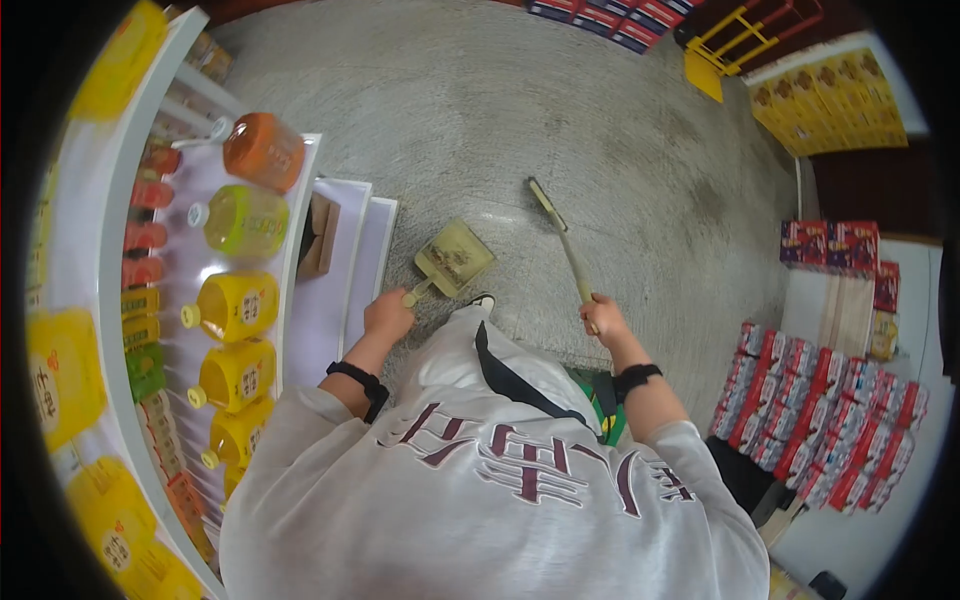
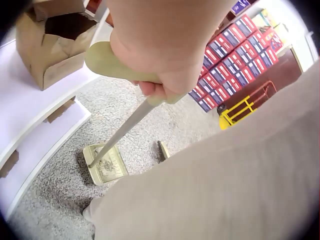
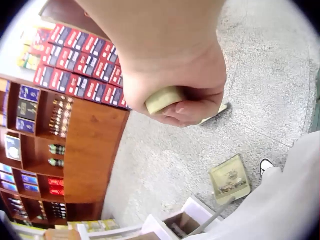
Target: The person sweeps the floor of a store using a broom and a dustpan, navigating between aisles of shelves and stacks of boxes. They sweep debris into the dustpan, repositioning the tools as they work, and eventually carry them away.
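Observation:
A long-handled dustpan [image 1: 456,259] in pale yellow-green rests on the grey floor in front of the person's feet, with dark debris in its pan. My left hand [image 1: 389,317] grips the top of its handle, fingers wrapped round it in the left wrist view. In my right hand [image 1: 606,320] is the handle of a matching broom [image 1: 572,254], the fingers curled round its end [image 3: 164,99]. The broom head [image 1: 547,204] is at the floor, ahead and to the right of the dustpan, apart from it.
At left stands a white shelf [image 1: 310,150] with big drink bottles [image 1: 237,307] and an open cardboard box [image 2: 60,47]. Stacked cartons [image 2: 235,60] and a yellow hand truck [image 1: 735,45] are at the far end. Packs of cans [image 1: 815,415] line the right side.

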`<state>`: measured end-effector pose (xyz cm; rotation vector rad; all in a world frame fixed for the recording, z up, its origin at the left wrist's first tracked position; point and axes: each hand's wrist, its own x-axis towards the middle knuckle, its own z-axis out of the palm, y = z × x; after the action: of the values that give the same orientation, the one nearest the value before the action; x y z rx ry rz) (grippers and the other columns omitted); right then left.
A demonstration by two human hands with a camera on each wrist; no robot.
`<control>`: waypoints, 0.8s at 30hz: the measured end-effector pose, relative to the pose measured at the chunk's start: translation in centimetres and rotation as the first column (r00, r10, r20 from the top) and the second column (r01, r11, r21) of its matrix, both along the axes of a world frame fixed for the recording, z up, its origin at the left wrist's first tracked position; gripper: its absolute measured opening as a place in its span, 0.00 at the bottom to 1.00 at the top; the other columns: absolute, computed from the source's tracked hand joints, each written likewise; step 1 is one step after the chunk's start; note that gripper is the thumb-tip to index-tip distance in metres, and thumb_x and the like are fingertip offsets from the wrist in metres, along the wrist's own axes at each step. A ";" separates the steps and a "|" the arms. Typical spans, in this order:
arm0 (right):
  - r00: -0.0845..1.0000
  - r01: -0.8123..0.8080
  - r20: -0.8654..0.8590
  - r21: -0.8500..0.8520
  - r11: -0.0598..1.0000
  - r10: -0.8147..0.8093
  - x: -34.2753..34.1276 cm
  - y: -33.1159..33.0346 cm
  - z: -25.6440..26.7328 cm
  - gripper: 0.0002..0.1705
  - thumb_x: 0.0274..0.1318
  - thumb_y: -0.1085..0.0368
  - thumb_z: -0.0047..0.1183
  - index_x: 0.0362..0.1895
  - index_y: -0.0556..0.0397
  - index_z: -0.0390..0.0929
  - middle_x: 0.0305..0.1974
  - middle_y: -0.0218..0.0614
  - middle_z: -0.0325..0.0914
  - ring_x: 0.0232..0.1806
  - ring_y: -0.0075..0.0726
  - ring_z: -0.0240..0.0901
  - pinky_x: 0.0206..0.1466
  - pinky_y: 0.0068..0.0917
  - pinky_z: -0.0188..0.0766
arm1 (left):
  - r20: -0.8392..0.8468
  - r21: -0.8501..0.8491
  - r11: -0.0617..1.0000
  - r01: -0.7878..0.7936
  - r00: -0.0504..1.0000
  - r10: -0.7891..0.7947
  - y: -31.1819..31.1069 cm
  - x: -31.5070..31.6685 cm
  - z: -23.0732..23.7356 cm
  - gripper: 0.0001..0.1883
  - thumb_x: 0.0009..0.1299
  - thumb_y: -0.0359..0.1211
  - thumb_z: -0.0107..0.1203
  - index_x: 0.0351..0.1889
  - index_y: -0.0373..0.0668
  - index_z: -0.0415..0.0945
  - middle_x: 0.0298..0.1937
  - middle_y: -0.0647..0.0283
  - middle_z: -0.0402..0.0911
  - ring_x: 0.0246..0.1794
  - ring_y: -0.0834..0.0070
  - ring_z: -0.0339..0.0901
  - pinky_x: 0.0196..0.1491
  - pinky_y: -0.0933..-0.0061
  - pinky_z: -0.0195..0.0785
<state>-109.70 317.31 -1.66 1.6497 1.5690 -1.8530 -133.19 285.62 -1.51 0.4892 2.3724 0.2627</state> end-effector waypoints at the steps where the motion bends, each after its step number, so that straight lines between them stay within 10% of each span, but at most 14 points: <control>1: 0.997 -0.068 0.047 -0.007 0.998 0.068 -1.3 0.2 -1.1 0.13 0.43 0.71 0.47 0.36 0.64 0.70 0.17 0.35 0.65 0.16 0.31 0.63 0.16 0.29 0.59 | 0.002 -0.003 1.000 -0.026 1.000 0.026 -0.8 0.0 -0.4 0.10 0.56 0.32 0.49 0.36 0.44 0.74 0.35 0.54 0.79 0.40 0.54 0.75 0.41 0.58 0.67; 8: 0.691 -0.680 0.352 0.017 0.733 0.632 -6.9 -2.7 -6.1 0.13 0.42 0.69 0.51 0.33 0.68 0.73 0.27 0.48 0.76 0.27 0.41 0.75 0.26 0.38 0.68 | -0.072 0.000 0.972 -0.233 0.970 0.232 -2.7 -0.2 -1.1 0.10 0.57 0.32 0.48 0.36 0.45 0.74 0.36 0.54 0.79 0.40 0.55 0.75 0.41 0.58 0.67; 15: 0.732 -0.653 0.147 -0.132 0.746 0.666 -7.7 -1.9 0.2 0.09 0.43 0.71 0.50 0.30 0.64 0.73 0.21 0.39 0.72 0.18 0.34 0.68 0.18 0.32 0.62 | -0.086 -0.047 0.971 -0.234 0.970 0.229 -2.2 -1.7 -1.0 0.12 0.56 0.32 0.48 0.38 0.44 0.75 0.38 0.53 0.79 0.41 0.56 0.76 0.42 0.58 0.68; 17: 0.976 -0.215 -0.084 -0.520 0.827 0.201 -6.1 1.9 -0.3 0.06 0.43 0.72 0.48 0.29 0.60 0.73 0.17 0.31 0.65 0.13 0.26 0.60 0.13 0.26 0.53 | -0.076 -0.047 0.969 -0.242 0.968 0.238 -2.0 -1.7 -0.8 0.12 0.56 0.32 0.48 0.38 0.44 0.75 0.38 0.54 0.79 0.41 0.56 0.76 0.42 0.59 0.68; 24: 0.872 -0.477 -0.025 -0.275 0.835 0.489 -6.3 0.3 3.0 0.23 0.46 0.72 0.47 0.51 0.60 0.66 0.19 0.29 0.60 0.13 0.19 0.53 0.12 0.19 0.49 | -0.066 -0.033 0.965 -0.261 0.964 0.259 -1.4 -1.6 0.1 0.13 0.56 0.32 0.48 0.39 0.45 0.75 0.39 0.54 0.79 0.42 0.57 0.76 0.43 0.59 0.68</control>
<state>-116.01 317.57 1.34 1.0421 1.4564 -1.6493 -134.82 284.18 -1.42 0.1659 2.4962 0.3206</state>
